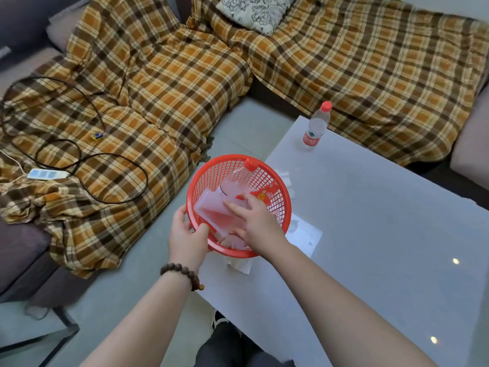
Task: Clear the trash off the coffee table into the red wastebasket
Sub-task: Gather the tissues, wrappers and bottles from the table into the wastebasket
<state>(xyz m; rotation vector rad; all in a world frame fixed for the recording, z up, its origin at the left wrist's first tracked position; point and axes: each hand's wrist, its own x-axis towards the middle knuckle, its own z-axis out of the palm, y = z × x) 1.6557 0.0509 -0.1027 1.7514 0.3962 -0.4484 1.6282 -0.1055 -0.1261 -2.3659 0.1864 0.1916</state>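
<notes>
The red mesh wastebasket [280, 205] is held over the left corner of the white coffee table [370, 234]. My left hand [186, 235] grips its near rim, thumb inside. My right hand [254, 221] reaches into the basket with its fingers on a flat translucent plastic box [211, 207]. Under the box lie an empty plastic bottle with a red cap [248, 165] and a red wrapper [264, 193]. White tissues lie on the table at the basket's far side [287, 178], near side [239, 264] and right [304, 234]. An upright water bottle [316, 128] stands at the table's far corner.
A plaid-covered sofa [158, 88] wraps around the left and far sides. A white power strip [46, 174] with black cables lies on it at left. A patterned cushion [254, 9] sits at the top. Grey floor lies between sofa and table.
</notes>
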